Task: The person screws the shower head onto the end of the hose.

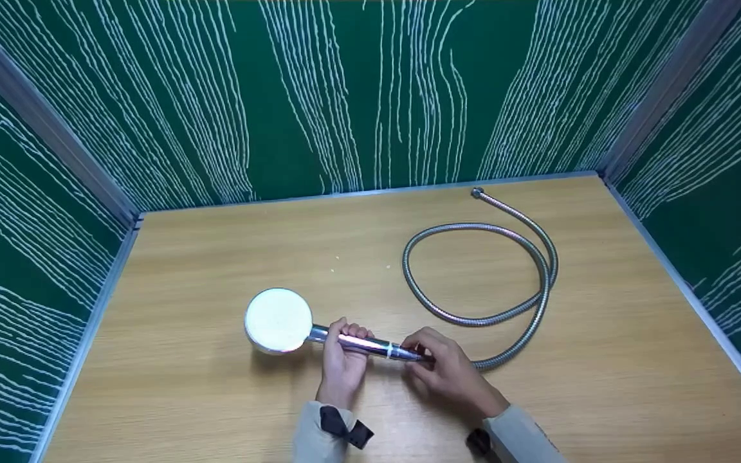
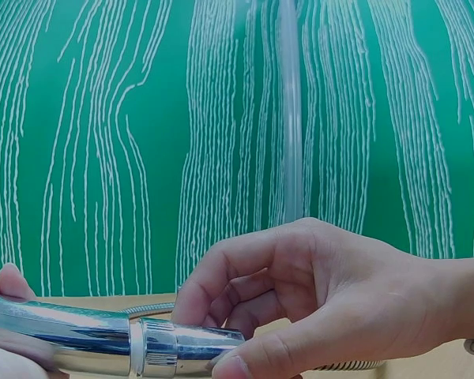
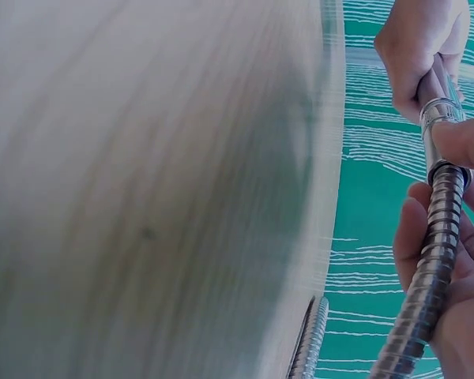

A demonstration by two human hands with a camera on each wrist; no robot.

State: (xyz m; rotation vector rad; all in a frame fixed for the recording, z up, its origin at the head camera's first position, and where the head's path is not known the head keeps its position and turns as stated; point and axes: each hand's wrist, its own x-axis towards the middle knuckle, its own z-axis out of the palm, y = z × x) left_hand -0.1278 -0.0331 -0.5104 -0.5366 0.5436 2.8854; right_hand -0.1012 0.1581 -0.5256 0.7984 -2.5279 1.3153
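A chrome shower head (image 1: 278,320) with a round white face lies to the left of both hands, its handle (image 1: 363,344) pointing right. My left hand (image 1: 343,365) grips that handle around its middle, the thumb along the top. At the handle's end sits a tapered chrome hose nut (image 2: 209,347), close against a pale ring and a ribbed collar. Thumb and fingers of my right hand (image 1: 446,368) pinch this nut. From it runs a ribbed metal shower hose (image 3: 428,288), passing under the right palm in the right wrist view.
The hose loops across the right side of the wooden table (image 1: 184,270), its free end fitting (image 1: 477,191) near the back edge. Small white specks (image 1: 388,266) lie mid-table. Green panels (image 1: 370,96) with white wavy lines wall in the back and sides.
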